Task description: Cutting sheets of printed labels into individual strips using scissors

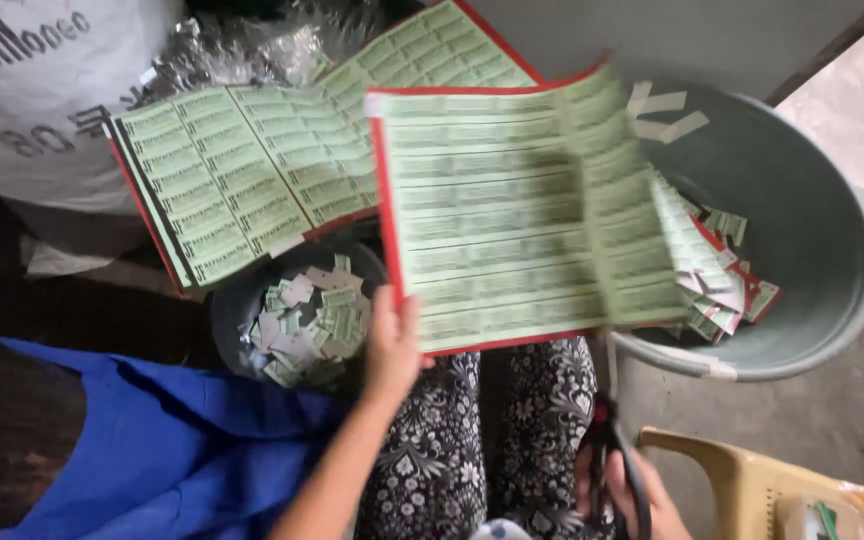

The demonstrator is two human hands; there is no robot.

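The left hand has its grip closed on the lower left corner of a green printed paper sheet with a red border, thumb on top, holding it up flat in front of the person. The right hand is low in the picture, fingers wrapped round the dark handles of a pair of scissors whose blades rise to the sheet's bottom edge; blur hides whether the blades are apart or together.

A cut has split the sheet's right part into a strip that hangs down over a large grey-green round plastic tub. Small cut green and red paper slips lie heaped against the tub's inner left wall, and a few pale strips rest near its far rim.

Left of the held sheet, a small dark round bowl is filled with small green and white cut paper pieces. Above it lies a second green printed sheet, unfolded, on crinkled clear plastic, next to a white woven sack. Blue cloth covers the lower left, beside the person's black-and-white floral-patterned lap. A tan plastic chair shows at the lower right.
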